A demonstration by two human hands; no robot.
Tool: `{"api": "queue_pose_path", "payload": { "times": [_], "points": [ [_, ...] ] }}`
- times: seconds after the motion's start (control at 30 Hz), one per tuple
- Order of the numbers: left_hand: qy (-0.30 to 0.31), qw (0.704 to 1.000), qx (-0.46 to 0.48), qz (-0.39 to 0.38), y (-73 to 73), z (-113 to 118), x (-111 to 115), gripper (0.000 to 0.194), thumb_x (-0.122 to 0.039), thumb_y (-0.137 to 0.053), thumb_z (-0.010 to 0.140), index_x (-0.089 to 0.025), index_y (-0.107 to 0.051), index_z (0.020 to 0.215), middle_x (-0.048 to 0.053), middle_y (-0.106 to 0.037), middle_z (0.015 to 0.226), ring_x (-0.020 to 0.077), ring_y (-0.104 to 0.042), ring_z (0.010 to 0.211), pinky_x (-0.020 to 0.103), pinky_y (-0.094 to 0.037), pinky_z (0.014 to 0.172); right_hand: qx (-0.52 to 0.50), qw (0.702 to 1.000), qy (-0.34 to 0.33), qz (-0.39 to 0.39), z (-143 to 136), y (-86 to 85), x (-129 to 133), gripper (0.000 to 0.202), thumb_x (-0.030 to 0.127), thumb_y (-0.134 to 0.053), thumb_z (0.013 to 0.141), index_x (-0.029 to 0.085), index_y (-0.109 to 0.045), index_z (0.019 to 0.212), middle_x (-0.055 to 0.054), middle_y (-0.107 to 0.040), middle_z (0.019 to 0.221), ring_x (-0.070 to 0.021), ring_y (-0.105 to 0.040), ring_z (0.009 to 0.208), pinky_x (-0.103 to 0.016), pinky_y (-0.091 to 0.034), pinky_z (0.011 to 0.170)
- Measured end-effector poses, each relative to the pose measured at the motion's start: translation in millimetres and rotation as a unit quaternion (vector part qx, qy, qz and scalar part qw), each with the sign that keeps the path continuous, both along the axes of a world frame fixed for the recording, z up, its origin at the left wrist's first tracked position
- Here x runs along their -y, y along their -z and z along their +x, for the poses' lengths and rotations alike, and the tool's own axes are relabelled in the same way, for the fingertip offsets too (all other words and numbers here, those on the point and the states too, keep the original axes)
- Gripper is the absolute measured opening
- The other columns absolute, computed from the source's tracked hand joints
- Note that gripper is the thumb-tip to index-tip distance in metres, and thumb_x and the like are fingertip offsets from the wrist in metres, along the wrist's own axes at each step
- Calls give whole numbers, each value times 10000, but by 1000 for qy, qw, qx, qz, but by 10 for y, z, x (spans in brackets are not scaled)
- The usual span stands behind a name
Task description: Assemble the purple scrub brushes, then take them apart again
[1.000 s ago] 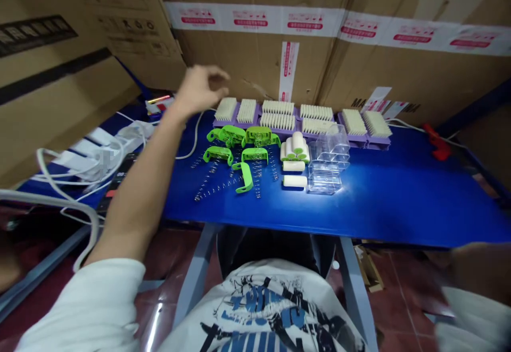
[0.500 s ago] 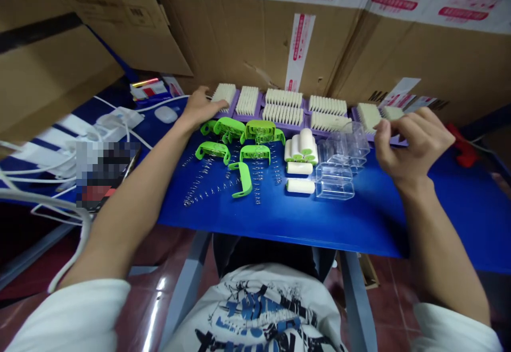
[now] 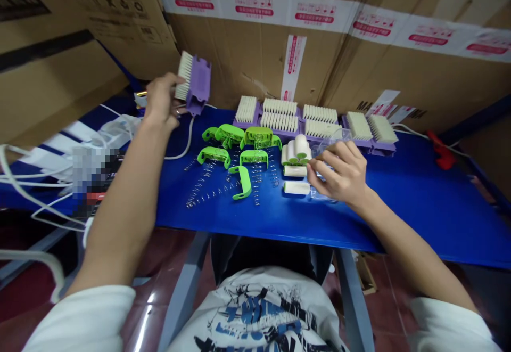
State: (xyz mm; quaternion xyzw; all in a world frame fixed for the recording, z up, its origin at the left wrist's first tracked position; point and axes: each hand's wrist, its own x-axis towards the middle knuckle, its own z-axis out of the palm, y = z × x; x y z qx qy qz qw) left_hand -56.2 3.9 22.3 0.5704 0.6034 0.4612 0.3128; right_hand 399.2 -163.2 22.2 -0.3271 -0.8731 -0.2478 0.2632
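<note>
My left hand (image 3: 163, 99) grips a purple brush piece (image 3: 198, 83) with pale bristles, raised and tilted above the back left of the table. My right hand (image 3: 339, 173) is over the clear plastic covers (image 3: 319, 196), its fingertips close to the white rollers (image 3: 297, 187); whether it holds anything is hidden. Several green brackets (image 3: 243, 181) lie left of the rollers, with metal springs (image 3: 256, 187) among and below them. Behind these, more purple pieces with pale bristles (image 3: 280, 107) stand in a row, bristles up.
Cardboard boxes (image 3: 247, 48) wall off the back of the blue table (image 3: 247, 221). White cables and a power strip (image 3: 120, 131) are at the left, beside a partly blurred box. A red object (image 3: 441, 150) lies far right.
My left hand has lifted the leftmost bristled piece from the row and moved left. My right hand has come left and down over the clear covers.
</note>
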Motion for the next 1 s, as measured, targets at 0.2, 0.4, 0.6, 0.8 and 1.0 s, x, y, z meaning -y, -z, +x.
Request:
{"api": "queue_pose_path", "payload": {
  "times": [0.2,0.4,0.6,0.8,1.0],
  "points": [
    [118,963,236,60,-260,335,325,858,-705,-652,718,-281,-604,1463,-115,-675,1640,343,-427,1630,605,-485,1326,91,971,25,-221,-644,-538,-584,468,72,-483,1031,133,-763,1401,-179,-771,1276,-326,-634,1156,-451,-483,898],
    [129,977,170,-2,-221,673,399,852,-810,-513,812,-287,-664,1467,18,-616,1732,439,-482,1656,648,-598,1188,181,926,57,-327,-1254,-636,-1017,569,101,-628,993,114,-691,1559,-216,-773,1355,-358,-663,1251,-448,-492,881],
    [165,958,234,24,18,720,246,802,-775,-624,876,-216,-702,1446,121,-771,1501,437,-604,1532,640,-578,1190,187,918,86,-339,-1299,-528,-1035,638,26,-666,943,174,-725,1561,-200,-790,1378,-326,-754,1148,-444,-521,888],
    [160,942,279,98,168,797,105,766,-749,-840,746,-223,-730,1291,154,-799,1352,441,-733,1320,605,-656,1030,29,955,12,-294,-754,-854,-899,599,72,-710,841,124,-811,1430,-176,-815,1240,-326,-766,1079,-460,-589,945],
    [117,927,39,354,68,1052,394,1054,-646,-1057,609,-235,-628,1479,154,-736,1469,405,-710,1359,549,-584,1166,-469,853,1,-228,160,-804,-631,395,256,-746,837,182,-870,1205,-94,-841,1049,-250,-760,850,-490,-679,815]
  ]
}}
